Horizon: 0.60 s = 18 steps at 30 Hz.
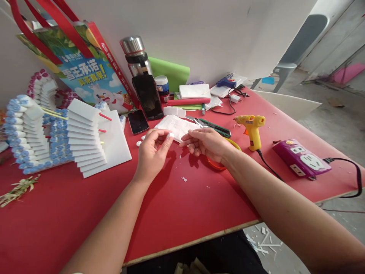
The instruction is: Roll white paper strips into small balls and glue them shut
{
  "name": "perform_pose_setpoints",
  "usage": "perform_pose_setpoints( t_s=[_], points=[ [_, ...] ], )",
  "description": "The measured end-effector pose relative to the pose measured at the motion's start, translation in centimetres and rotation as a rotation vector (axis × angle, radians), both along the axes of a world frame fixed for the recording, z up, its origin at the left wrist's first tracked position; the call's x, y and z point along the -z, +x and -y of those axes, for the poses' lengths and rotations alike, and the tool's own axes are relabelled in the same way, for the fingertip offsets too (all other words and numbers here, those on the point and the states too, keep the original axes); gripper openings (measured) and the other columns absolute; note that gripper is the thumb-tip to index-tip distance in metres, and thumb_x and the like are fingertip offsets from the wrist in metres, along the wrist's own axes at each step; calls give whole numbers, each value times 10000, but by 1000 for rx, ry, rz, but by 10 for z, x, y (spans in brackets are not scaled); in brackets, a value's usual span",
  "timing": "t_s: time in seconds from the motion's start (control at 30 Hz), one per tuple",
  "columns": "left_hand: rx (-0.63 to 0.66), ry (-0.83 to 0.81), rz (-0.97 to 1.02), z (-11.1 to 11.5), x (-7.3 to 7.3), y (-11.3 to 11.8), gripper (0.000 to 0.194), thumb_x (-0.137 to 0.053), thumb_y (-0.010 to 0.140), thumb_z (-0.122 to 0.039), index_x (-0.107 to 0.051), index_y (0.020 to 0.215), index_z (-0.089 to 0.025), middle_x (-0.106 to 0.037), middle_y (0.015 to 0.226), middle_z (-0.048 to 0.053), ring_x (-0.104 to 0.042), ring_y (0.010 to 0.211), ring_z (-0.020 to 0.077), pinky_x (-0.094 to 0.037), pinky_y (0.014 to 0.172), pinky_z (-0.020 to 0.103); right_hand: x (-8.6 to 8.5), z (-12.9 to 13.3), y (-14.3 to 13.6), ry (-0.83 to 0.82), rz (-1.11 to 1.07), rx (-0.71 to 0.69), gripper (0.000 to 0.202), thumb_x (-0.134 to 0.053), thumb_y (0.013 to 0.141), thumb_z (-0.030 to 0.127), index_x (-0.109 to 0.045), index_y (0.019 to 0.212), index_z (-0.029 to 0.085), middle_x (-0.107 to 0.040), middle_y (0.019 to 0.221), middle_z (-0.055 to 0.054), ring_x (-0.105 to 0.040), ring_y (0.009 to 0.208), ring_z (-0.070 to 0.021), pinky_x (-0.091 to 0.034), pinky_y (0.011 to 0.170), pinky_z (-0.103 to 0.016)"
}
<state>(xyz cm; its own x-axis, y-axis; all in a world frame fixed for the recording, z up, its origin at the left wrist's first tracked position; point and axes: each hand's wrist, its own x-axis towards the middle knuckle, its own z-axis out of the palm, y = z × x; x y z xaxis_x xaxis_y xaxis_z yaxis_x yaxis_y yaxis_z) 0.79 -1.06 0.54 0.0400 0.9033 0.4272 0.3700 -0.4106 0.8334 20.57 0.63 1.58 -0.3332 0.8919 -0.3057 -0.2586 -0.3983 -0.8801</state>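
Over the middle of the red table, my left hand (154, 152) pinches a small white piece (170, 135) between thumb and fingertips; its exact kind is too small to tell. My right hand (207, 142) is just to the right, palm partly up, fingers loosely spread with nothing visible in them. Behind both hands lies a stack of white tissue-like sheets (176, 125). A green-and-black cutter (216, 128) rests beyond my right hand. Under the right wrist, scissors with an orange-red handle (213, 164) are partly covered. White scraps (184, 179) lie on the tabletop below.
At left stands a stepped white-and-blue paper model (85, 137) by a printed bag (88, 76). Phones (146, 95), a steel flask (134, 49) and jars stand behind. To the right are a yellow glue gun (252, 129) and a purple power strip (302, 158) with cords.
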Motion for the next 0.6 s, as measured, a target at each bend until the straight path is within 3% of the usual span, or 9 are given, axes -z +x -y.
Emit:
perform_pose_setpoints(
  t_s=[0.1,0.2,0.3,0.4,0.5,0.6],
  points=[
    [-81,-107,190,-6,-2,-8,226,-721,877,-379,-685,998,-192,-665,890,36,-640,822,155,-522,826,288,3,-1,2,30,-36,17,174,-650,908,179,-668,766,80,-754,814,-154,-579,497,-88,-452,410,-178],
    [35,-220,506,-10,-7,-13,219,-727,865,-396,-651,913,-195,-667,840,23,-662,803,157,-537,852,323,3,-1,4,99,2,100,233,-776,817,228,-640,678,100,-677,626,-62,-478,388,-57,-344,319,-168],
    [244,-434,762,-10,-15,-12,248,-681,891,-434,-612,842,-201,-727,1095,94,-680,1113,252,-523,994,442,1,-1,5,130,16,156,307,-839,760,340,-635,698,120,-569,527,22,-411,325,-44,-263,284,-176],
    [411,-587,835,-7,-23,-9,264,-593,947,-443,-624,836,-206,-640,1376,117,-494,1402,318,-466,1079,541,0,-2,5,144,33,174,391,-854,733,421,-581,669,148,-513,511,56,-384,318,-33,-243,295,-180],
    [541,-644,867,-3,-26,-7,282,-521,985,-433,-639,844,-218,-548,1501,71,-362,1491,350,-441,1079,625,2,1,1,262,195,224,463,-810,769,472,-483,607,187,-493,472,58,-381,318,-45,-251,312,-198],
    [601,-651,895,-2,-25,-6,293,-481,1004,-426,-648,865,-230,-492,1554,29,-318,1513,349,-445,1062,654,4,7,-6,456,363,186,365,-724,853,438,-541,660,189,-561,472,36,-460,356,-75,-341,373,-208]
  ],
)
